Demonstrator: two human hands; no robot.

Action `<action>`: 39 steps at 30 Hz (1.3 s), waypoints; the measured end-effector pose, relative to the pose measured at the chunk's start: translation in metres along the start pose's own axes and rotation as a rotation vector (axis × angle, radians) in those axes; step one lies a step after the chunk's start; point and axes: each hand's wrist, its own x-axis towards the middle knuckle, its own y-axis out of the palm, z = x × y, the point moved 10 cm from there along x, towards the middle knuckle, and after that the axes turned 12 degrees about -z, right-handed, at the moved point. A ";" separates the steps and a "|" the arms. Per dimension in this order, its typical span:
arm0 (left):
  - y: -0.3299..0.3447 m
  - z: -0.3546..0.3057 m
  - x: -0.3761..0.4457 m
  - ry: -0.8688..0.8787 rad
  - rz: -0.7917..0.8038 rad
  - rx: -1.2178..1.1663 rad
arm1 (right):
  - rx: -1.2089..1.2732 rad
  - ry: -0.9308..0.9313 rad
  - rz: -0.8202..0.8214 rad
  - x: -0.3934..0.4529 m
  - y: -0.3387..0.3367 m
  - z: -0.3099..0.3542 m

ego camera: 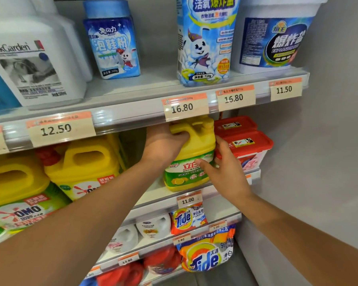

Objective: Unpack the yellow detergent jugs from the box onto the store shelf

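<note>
Mid-frame, a detergent jug [191, 155] stands on the middle shelf [153, 193], under the price rail [132, 117] of the upper shelf; the left hand [163, 143] is on its handle, the right hand [225, 172] against its front; stacked lidded tubs [246, 139] sit just right of it; more jugs [85, 164] stand at left; bagged powder [207, 256] hangs lower centre.

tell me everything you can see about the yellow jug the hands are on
The yellow detergent jug looks like glossy plastic, with a moulded handle and a yellow cap on top. A green and white label with red characters and lemon pictures wraps its lower body. It stands upright at the front of the shelf, close beside red-lidded tubs. The left hand grips the handle; the right hand rests on its label side.
</note>
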 end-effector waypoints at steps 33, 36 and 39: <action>0.017 0.085 -0.052 -0.280 0.060 -0.060 | -0.388 -0.098 -0.122 -0.013 -0.012 0.014; 0.016 0.087 -0.055 -0.251 0.084 -0.048 | -0.373 -0.090 -0.122 -0.015 -0.014 0.012; 0.012 0.089 -0.060 -0.201 0.092 -0.041 | -0.333 -0.063 -0.175 -0.023 -0.024 0.007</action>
